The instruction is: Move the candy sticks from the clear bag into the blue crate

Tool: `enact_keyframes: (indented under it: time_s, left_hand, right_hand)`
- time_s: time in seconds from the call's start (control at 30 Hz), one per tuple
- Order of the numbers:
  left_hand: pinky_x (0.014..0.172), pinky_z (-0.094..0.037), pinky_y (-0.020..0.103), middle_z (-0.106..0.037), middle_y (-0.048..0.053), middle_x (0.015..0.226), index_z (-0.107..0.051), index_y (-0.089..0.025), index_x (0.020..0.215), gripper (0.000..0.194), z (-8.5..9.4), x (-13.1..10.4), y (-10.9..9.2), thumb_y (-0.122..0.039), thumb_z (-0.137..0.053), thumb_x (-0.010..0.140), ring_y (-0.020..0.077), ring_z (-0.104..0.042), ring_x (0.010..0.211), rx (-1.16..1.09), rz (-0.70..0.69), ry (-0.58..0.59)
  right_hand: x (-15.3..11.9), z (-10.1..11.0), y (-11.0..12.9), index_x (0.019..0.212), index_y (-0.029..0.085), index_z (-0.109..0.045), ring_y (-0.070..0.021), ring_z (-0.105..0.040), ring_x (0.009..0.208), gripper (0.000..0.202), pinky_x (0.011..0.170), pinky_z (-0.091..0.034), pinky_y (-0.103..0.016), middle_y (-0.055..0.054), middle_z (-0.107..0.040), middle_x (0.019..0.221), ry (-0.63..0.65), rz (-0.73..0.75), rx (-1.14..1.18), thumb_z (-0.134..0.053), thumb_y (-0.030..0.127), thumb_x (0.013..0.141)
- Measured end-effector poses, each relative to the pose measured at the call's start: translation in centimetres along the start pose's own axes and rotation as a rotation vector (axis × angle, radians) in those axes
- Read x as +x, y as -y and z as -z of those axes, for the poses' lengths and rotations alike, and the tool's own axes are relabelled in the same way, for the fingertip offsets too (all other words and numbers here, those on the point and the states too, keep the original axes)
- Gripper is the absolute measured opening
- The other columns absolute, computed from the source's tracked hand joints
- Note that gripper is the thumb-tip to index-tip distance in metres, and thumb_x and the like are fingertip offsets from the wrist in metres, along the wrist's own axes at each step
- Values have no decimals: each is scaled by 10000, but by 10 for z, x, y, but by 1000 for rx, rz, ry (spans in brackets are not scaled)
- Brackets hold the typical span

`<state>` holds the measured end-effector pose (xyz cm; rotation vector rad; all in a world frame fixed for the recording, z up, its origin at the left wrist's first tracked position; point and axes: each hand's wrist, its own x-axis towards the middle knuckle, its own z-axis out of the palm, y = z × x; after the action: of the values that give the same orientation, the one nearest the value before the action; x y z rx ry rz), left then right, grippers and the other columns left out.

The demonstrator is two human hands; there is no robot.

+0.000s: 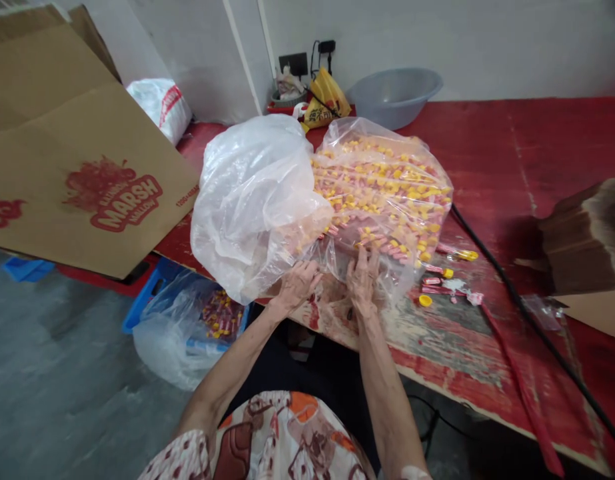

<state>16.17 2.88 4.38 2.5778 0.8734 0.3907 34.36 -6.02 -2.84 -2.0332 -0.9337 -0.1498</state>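
A large clear bag (382, 187) full of small pink pieces with yellow caps lies on the red table. Beside it on the left is a bulky whitish plastic bag (252, 193), its edge overlapping the filled one. My left hand (300, 283) rests at the lower edge of the whitish plastic, fingers spread and pointing forward. At the near edge of the filled bag, my right hand (363, 273) touches the clear film with its fingers apart. Loose capped pieces (437, 281) and a yellow cap (425, 301) lie right of the bag.
A cardboard box (87, 133) stands at left. Below it, a blue crate (140, 307) holds a bag of pieces. A translucent basin (397, 93) and yellow bag (327, 100) sit behind. A black cable (512, 290) crosses the table (487, 147) near brown cardboard (587, 233).
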Motion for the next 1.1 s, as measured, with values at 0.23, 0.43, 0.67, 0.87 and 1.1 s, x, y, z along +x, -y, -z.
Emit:
enact_keyframes:
  time_s: [0.23, 0.43, 0.67, 0.87, 1.1]
  left_hand:
    - [750, -535, 269, -742, -29, 838, -700, -232, 1059, 66, 2, 5, 2, -279, -656, 1076, 158, -714, 764, -258, 142, 104]
    - [858, -547, 312, -742, 9, 942, -676, -238, 1047, 52, -7, -9, -5, -211, -695, 1006, 205, -732, 945, -94, 33, -9]
    - [929, -549, 386, -709, 65, 1020, -634, -230, 969, 85, -20, -8, -17, -208, -635, 1052, 259, -679, 1025, 53, -120, -125]
    - [929, -578, 382, -691, 59, 995, -606, -232, 944, 121, -27, -8, -20, -137, -617, 1017, 248, -676, 1002, -49, -192, -87]
    - [972, -601, 387, -712, 90, 1127, -654, -213, 1069, 157, -34, -18, -20, -96, -568, 1009, 265, -712, 1083, -68, -164, -189]
  right_hand:
    - [1, 2, -9, 1494, 161, -649, -318, -622, 1284, 535, 1139, -540, -521, -200, -677, 1373, 106, 13, -57, -473, 167, 989]
    - [1, 4, -9, 1447, 192, -664, -288, -662, 1154, 481, 1098, -557, -498, -154, -722, 1245, 66, 41, -24, -428, 202, 1028]
    - [7, 6, -6, 1528, 165, -634, -312, -657, 1278, 549, 1107, -558, -479, -196, -682, 1378, 87, 59, -37, -446, 217, 1015]
    - [11, 11, -3, 1334, 174, -727, -293, -683, 1132, 409, 986, -575, -430, -175, -729, 1262, 115, 28, -40, -452, 293, 1054]
    - [9, 8, -4, 1284, 189, -723, -266, -676, 1070, 369, 912, -562, -381, -156, -730, 1243, 70, 21, -74, -449, 289, 1058]
